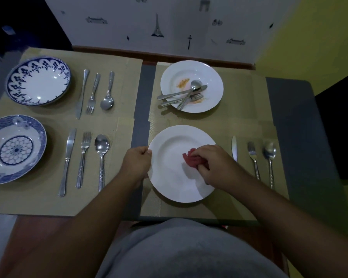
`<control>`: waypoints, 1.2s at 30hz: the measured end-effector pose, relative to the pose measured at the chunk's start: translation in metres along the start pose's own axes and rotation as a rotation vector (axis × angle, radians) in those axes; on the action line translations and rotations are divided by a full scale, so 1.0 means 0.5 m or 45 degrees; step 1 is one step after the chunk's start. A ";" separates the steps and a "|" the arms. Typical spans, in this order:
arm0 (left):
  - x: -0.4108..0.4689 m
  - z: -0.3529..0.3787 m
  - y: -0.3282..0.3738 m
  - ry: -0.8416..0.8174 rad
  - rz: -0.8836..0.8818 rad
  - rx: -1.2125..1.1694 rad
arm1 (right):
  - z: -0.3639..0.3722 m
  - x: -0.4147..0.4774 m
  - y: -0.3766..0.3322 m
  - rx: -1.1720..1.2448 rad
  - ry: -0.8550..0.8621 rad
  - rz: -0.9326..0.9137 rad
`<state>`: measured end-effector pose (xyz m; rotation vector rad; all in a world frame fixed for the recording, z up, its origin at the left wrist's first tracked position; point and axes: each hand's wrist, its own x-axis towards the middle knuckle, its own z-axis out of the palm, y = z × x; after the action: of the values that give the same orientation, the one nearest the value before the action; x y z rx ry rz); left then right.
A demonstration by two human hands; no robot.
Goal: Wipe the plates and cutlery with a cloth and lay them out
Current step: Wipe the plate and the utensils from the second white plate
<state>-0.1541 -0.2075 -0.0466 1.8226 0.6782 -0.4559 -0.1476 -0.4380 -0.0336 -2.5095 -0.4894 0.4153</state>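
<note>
The round white ceramic plate (175, 177) lies flat on the tan woven placemat (239, 121) straight in front of the person. The left hand (138, 163) grasps its rim at 9 o'clock, fingers curled over the edge to steady it. The right hand (213, 163) is clenched around a bunched red cloth (191, 157) and presses it into the plate's well, just right of centre, toward 3 o'clock. The surface looks clean, so this plate is probably near done.

At 3 o'clock of it, well apart from the rim, a steel knife (234, 149), fork (253, 157) and spoon (270, 155) lie parallel, handles toward the person.

What matters for the next move lies at 12 o'clock: a second white plate (211, 77), close beyond the first but not touching it, bearing orange crumbs (183, 82) and a crossed pile of steel cutlery (185, 95). The pile's long axis runs from about 2 o'clock to 8 o'clock. The handles overhang the rim at 8 o'clock, pointing toward the left hand, which looks the nearer one to lift them while the right brings the cloth.

At 9 and 10 o'clock, two blue-patterned plates (38, 81) have cutlery laid out beside them.
</note>
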 end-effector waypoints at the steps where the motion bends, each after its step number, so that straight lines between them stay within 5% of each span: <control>1: 0.001 0.001 0.000 -0.012 -0.013 0.016 | -0.003 -0.002 0.000 0.029 0.018 0.003; 14: 0.000 0.005 0.071 0.119 0.165 0.221 | -0.035 0.009 0.003 0.289 0.082 0.305; 25: 0.041 0.102 0.260 0.175 0.190 -0.162 | -0.139 0.102 0.031 0.474 0.257 0.210; 36: 0.206 0.074 0.315 0.258 0.336 0.242 | -0.180 0.220 0.053 0.635 0.392 0.415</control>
<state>0.0270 -0.2579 -0.0077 2.1235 0.5329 -0.1650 -0.0087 -0.4528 0.0030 -2.1055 0.1373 0.2261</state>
